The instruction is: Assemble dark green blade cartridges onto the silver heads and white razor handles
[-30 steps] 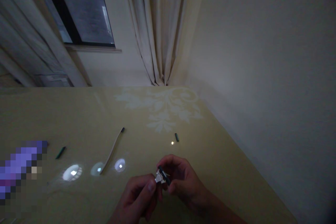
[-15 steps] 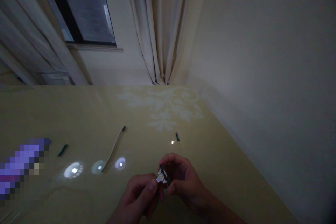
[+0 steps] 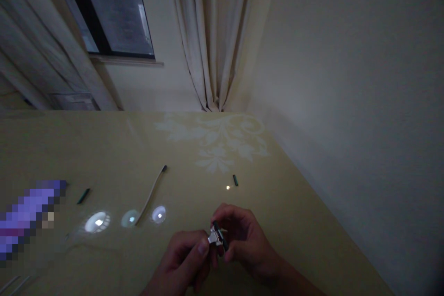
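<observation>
Near the bottom centre, both hands are around a small silver-and-black piece (image 3: 215,237). It has a shiny, flared silver part and a narrow black bar across its end; its exact kind is unclear. My left hand (image 3: 187,256) pinches the silver end between thumb and forefinger. Curled about the black bar is my right hand (image 3: 248,240), with its fingertips at the top of the bar and its thumb at the bottom. Fingers hide part of the piece. Just beyond the hands lies a short dark green-black strip (image 3: 235,180).
A thin pale cable (image 3: 151,194) with a dark tip lies left of the hands. Farther left are another green-black strip (image 3: 83,196) and a blurred purple object (image 3: 31,215). The glossy yellowish table (image 3: 294,226) reflects lights. A wall (image 3: 364,101) borders its right side.
The silver-and-black piece has shifted very slightly right and down between the fingers. Both hands keep their hold, and the view has tilted a little.
</observation>
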Tool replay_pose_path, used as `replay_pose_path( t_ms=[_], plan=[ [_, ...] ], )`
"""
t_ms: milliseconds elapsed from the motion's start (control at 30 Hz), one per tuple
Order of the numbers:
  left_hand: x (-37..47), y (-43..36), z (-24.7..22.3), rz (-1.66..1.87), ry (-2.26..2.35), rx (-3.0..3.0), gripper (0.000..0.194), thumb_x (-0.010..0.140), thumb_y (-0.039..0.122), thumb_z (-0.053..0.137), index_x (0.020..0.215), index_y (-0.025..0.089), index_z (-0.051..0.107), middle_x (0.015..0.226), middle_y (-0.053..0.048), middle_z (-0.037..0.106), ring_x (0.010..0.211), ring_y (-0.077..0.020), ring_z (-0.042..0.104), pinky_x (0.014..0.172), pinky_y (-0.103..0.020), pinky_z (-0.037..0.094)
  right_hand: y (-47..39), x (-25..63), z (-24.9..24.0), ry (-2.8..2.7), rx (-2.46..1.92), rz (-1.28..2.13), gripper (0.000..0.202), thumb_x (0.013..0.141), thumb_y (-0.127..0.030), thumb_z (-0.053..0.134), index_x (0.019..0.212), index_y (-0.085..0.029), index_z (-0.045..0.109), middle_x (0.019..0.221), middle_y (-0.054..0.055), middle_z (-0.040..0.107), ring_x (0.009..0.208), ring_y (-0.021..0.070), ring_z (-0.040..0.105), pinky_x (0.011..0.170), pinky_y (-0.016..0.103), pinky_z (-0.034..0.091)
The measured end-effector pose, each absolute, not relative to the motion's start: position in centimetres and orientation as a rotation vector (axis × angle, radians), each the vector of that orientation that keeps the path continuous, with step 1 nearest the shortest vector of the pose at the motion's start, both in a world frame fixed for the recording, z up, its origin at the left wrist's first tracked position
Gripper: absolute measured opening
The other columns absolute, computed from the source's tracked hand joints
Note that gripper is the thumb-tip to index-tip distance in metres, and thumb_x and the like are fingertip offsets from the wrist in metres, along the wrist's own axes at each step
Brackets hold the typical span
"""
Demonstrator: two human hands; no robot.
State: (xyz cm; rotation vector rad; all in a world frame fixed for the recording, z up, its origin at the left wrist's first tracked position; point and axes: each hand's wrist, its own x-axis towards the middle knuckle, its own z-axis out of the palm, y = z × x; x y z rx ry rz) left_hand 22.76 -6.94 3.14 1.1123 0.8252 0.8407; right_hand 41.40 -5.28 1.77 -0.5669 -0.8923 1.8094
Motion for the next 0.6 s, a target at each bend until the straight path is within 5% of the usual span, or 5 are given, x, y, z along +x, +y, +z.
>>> replay_pose_path(
  t_ms=[600],
  plan=[
    [22.44,-7.03,3.60,0.789,0.755,1.107,0.068,0.092,0.079,0.061,0.076,0.015,0.075,0.053,0.005,0.047,0.047,-0.0069,0.033,0.051,-0.024,0.025,-5.45,41.10,2.25,-0.831,-0.544,1.832,0.057,0.051,-0.027,0.111,0.102,-0.025,0.084,0.091,-0.001,0.074,0.076,0.0114,0.065,0.067,0.018,0.050]
  ],
)
